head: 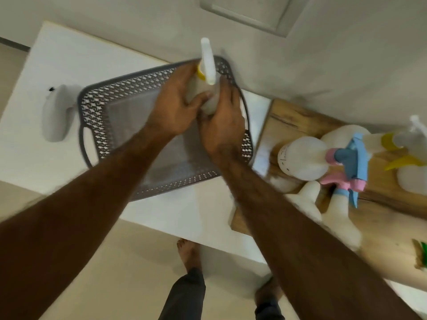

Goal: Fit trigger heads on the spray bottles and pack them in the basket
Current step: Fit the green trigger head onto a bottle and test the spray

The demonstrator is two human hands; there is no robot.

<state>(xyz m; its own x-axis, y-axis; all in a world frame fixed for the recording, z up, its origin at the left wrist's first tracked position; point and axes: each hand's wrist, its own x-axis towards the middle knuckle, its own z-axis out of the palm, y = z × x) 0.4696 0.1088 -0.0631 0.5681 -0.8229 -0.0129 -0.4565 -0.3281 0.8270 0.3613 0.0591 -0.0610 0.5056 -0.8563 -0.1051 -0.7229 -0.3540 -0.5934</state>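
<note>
Both my hands hold one translucent spray bottle (196,91) above the grey perforated basket (97,112). My left hand (175,105) wraps its body from the left, and my right hand (221,121) grips it from the right. A white trigger head (207,61) with a yellow collar sits on the bottle's neck and points away from me. The basket's floor shows nothing in it around my hands. More bottles (302,158) lie in a pile on the wooden board (291,121) to the right, with pink and blue trigger heads (353,162) and yellow ones (392,146) among them.
A white rounded object (56,114) lies on the white table (46,65) left of the basket. A green item (422,252) sits at the right edge. The wall runs close behind the table. My feet stand on the floor below the table's near edge.
</note>
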